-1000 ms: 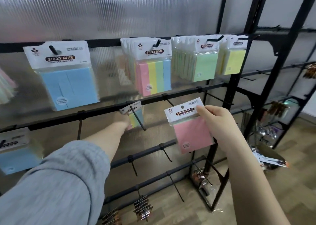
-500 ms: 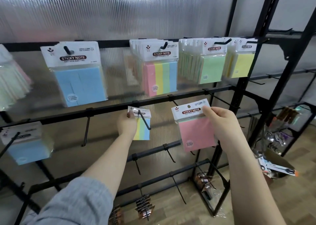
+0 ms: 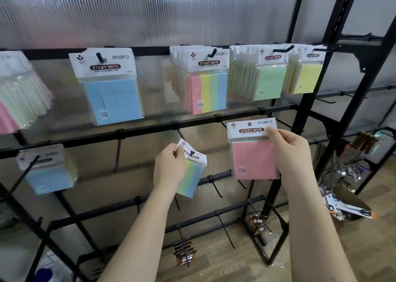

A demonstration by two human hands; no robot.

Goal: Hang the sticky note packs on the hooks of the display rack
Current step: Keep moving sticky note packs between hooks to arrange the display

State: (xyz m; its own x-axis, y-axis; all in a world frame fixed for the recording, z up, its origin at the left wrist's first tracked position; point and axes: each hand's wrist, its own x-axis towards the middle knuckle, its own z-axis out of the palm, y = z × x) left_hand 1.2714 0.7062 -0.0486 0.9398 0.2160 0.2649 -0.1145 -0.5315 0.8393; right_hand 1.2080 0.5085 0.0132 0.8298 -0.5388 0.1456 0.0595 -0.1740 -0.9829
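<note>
My left hand (image 3: 169, 166) pinches the header corner of a small striped pack (image 3: 192, 170), tilted, threaded on a hook (image 3: 181, 135) of the rack's middle rail (image 3: 145, 131). At 3 o'clock from it, my right hand (image 3: 288, 151) grips a pink pack (image 3: 252, 159) by its white card, which reads "STICKY NOTE"; the finer print is too small to read. The blue pack (image 3: 111, 93) at 11 o'clock carries the same label. The leftmost packs are blurred and cut off.
</note>
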